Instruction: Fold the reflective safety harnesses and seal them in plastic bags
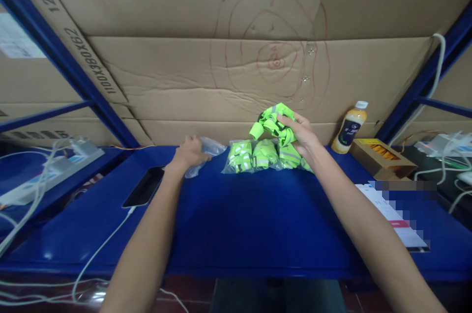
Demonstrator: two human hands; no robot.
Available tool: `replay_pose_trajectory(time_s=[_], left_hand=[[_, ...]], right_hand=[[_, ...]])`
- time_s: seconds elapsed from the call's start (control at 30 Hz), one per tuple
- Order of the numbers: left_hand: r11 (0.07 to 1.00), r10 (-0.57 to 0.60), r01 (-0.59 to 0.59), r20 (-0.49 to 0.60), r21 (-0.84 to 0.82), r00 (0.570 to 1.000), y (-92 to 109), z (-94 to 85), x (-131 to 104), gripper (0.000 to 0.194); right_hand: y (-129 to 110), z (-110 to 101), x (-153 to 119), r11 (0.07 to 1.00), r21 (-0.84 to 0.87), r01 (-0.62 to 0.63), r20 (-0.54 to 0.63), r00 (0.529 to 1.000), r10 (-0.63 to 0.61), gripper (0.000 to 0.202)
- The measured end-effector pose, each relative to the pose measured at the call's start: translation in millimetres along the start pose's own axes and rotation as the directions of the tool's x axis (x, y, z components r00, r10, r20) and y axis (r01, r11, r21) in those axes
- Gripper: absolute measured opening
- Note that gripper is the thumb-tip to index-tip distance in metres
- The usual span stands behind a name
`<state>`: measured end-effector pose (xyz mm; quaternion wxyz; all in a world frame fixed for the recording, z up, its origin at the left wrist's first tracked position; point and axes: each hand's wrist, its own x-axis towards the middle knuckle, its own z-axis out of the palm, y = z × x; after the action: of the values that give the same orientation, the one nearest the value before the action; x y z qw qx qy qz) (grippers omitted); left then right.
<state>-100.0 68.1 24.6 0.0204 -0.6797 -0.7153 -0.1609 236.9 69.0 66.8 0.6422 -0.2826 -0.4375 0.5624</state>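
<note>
My right hand [301,132] is closed on a bunched neon-yellow reflective fabric piece [275,121] with grey and black parts, held up above the back of the blue table [243,224]. Fingers curled, my left hand [191,152] grips clear plastic bags [212,147] at the table's back left. Between the hands, a row of several clear bags packed with the same neon fabric [241,156] lies along the cardboard; the rightmost is partly hidden behind my right hand and wrist.
Left of my left forearm lies a black phone [144,187] on a white cable. Power strips [51,173] stand further left. At right are a juice bottle [349,127], an open cardboard box [383,158] and papers [394,214]. Cardboard [165,72] walls the back.
</note>
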Motion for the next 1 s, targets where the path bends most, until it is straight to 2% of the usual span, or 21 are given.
replay_pose_trajectory(time_s=[0.03, 0.07, 0.1, 0.13, 0.17, 0.2, 0.23, 0.3, 0.33, 0.4, 0.53, 0.63, 0.73, 0.87, 0.93, 1.0], left_hand=[[1.0, 0.02, -0.02, -0.049, -0.008, 0.999, 8.0, -11.7, -3.2, 0.094], [0.996, 0.078, -0.083, -0.143, -0.029, 0.987, 18.7, -24.1, -7.2, 0.098], [0.974, 0.19, -0.215, -0.254, -0.074, 0.948, 32.1, -36.4, -11.6, 0.1], [0.922, 0.301, -0.365, -0.359, -0.126, 0.883, 47.5, -47.9, -15.9, 0.1], [0.843, 0.412, -0.516, -0.436, -0.151, 0.8, 63.9, -57.9, -19.6, 0.1], [0.752, 0.51, -0.642, -0.484, -0.149, 0.711, 80.4, -65.9, -22.4, 0.099], [0.679, 0.571, -0.721, -0.516, -0.139, 0.638, 95.9, -71.6, -24.1, 0.098], [0.578, 0.619, -0.803, -0.565, -0.142, 0.545, 121.5, -76.0, -24.3, 0.098], [0.551, 0.623, -0.821, -0.58, -0.151, 0.525, 131.0, -75.2, -23.2, 0.099], [0.541, 0.621, -0.825, -0.585, -0.163, 0.522, 144.3, -69.1, -20.7, 0.104], [0.611, 0.631, -0.782, -0.522, -0.123, 0.574, 161.3, -50.6, -20.3, 0.128], [0.67, 0.589, -0.736, -0.53, -0.103, 0.61, 172.5, -39.4, -23.9, 0.128], [0.717, 0.505, -0.681, -0.559, -0.152, 0.657, 177.2, -32.7, -25.9, 0.114], [0.719, 0.423, -0.647, -0.577, -0.256, 0.698, 170.6, -28.7, -22.6, 0.094], [0.687, 0.414, -0.667, -0.598, -0.29, 0.686, 166.0, -28.6, -20.3, 0.09], [0.625, 0.422, -0.711, -0.626, -0.323, 0.656, 162.8, -29.6, -18.6, 0.09]], right_hand=[[-3.6, 1.2, -0.9, 1.0, 0.0, 0.026, -0.011, 1.0, -0.026, 0.053], [-8.1, 2.2, -1.8, 0.998, 0.0, 0.059, -0.024, 0.998, -0.059, 0.051], [-13.5, 2.9, -2.6, 0.995, -0.004, 0.098, -0.037, 0.995, -0.098, 0.05], [-19.8, 3.0, -3.5, 0.99, -0.011, 0.14, -0.045, 0.989, -0.14, 0.048], [-26.7, 2.7, -4.4, 0.983, -0.021, 0.183, -0.045, 0.982, -0.184, 0.047], [-34.1, 1.7, -5.4, 0.974, -0.035, 0.225, -0.032, 0.974, -0.226, 0.047], [-41.8, 0.0, -6.6, 0.963, -0.054, 0.265, -0.011, 0.964, -0.266, 0.047], [-56.6, -5.1, -9.5, 0.933, -0.118, 0.341, 0.043, 0.94, -0.338, 0.048], [-63.3, -8.2, -11.1, 0.914, -0.157, 0.375, 0.07, 0.927, -0.368, 0.047], [-74.4, -14.4, -14.7, 0.862, -0.256, 0.438, 0.115, 0.899, -0.422, 0.044], [-86.1, -19.8, -20.8, 0.665, -0.514, 0.541, 0.268, 0.838, -0.475, 0.041], [-88.1, -17.3, -22.3, 0.574, -0.58, 0.578, 0.333, 0.811, -0.481, 0.042], [-88.8, -15.2, -22.4, 0.578, -0.57, 0.583, 0.325, 0.807, -0.494, 0.042], [-88.6, -16.4, -21.9, 0.628, -0.521, 0.579, 0.258, 0.807, -0.531, 0.041], [-86.7, -16.9, -20.7, 0.664, -0.477, 0.576, 0.225, 0.81, -0.542, 0.039], [-83.9, -16.7, -19.3, 0.69, -0.44, 0.574, 0.222, 0.814, -0.536, 0.039]])
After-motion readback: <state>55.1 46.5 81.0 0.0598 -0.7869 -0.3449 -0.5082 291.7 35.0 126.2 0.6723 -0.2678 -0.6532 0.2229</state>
